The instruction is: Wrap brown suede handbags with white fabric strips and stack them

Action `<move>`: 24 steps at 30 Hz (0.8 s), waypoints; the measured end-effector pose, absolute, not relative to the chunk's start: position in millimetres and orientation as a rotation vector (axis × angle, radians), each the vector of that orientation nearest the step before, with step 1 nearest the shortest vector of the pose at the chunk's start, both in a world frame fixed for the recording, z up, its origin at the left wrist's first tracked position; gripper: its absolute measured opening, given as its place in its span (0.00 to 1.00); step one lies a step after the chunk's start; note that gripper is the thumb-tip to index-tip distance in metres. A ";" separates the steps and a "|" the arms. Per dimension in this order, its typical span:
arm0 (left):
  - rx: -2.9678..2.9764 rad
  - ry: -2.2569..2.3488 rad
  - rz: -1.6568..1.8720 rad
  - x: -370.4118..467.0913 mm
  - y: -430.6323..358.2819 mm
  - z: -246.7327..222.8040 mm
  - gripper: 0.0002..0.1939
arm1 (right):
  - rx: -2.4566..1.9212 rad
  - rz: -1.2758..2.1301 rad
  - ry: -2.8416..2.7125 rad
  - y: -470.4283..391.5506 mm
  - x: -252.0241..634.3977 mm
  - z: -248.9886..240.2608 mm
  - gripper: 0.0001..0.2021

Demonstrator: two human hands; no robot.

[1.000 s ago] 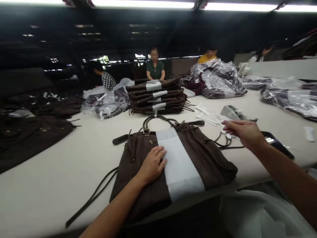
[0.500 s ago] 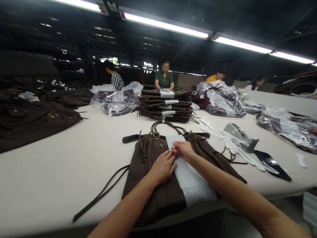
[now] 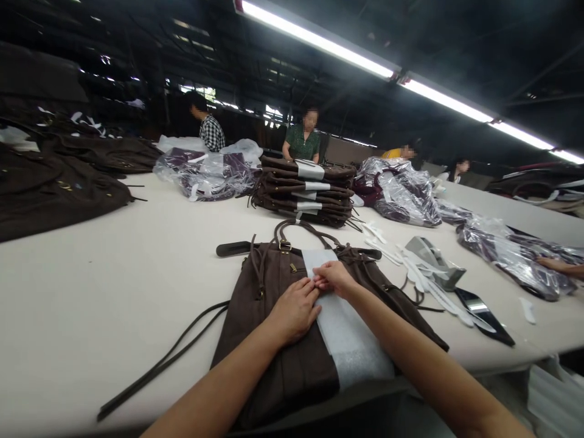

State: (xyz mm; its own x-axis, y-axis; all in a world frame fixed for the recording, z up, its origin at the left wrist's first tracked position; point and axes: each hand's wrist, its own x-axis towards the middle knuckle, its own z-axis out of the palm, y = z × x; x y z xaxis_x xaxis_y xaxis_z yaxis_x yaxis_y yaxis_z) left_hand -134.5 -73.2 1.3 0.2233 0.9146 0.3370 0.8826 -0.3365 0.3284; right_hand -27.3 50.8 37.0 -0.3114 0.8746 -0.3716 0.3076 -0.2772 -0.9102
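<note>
Was a dark brown bag, lying flat at the near edge of the pale table. Had looped handles stretched to the far side, and thin cords trailing left. Was covered along the middle by a whitish strip.

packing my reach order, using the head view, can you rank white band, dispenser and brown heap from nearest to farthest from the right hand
From the right hand:
1. White band: directly under it, across the bag.
2. Dispenser: to the right, past the bag's side.
3. Brown heap: far left on the table.
</note>
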 end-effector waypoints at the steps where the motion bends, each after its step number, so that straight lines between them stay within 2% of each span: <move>1: 2.401 1.766 0.741 -134.6 -73.1 1.0 0.24 | -1.484 1.610 -1.573 52.0 -25.1 37.4 0.12; 8: 2.414 1.774 0.735 -135.5 -74.0 3.2 0.24 | -1.519 1.413 -1.973 52.4 4.5 43.5 0.12; 10: 2.417 1.793 0.738 -135.2 -74.9 4.4 0.24 | -1.408 1.174 -2.090 48.8 13.2 41.4 0.10; 13: 2.418 1.799 0.745 -134.2 -75.8 4.9 0.23 | -1.026 0.638 -2.230 42.2 21.8 29.9 0.05; 17: 2.410 1.771 0.790 -134.1 -75.0 2.4 0.24 | -0.715 0.418 -2.459 38.8 24.0 9.1 0.22; 24: 2.371 1.728 0.771 -137.1 -71.8 2.2 0.25 | -0.834 0.242 -2.867 59.5 4.0 11.5 0.28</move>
State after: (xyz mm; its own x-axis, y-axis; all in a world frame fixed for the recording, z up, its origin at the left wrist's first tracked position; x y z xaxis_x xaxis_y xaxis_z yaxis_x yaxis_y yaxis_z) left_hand -137.1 -71.8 2.2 0.2241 0.9151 0.3352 0.8605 -0.3472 0.3727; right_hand 4.0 59.5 11.5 -0.8350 0.5420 0.0947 0.5184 0.8327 -0.1947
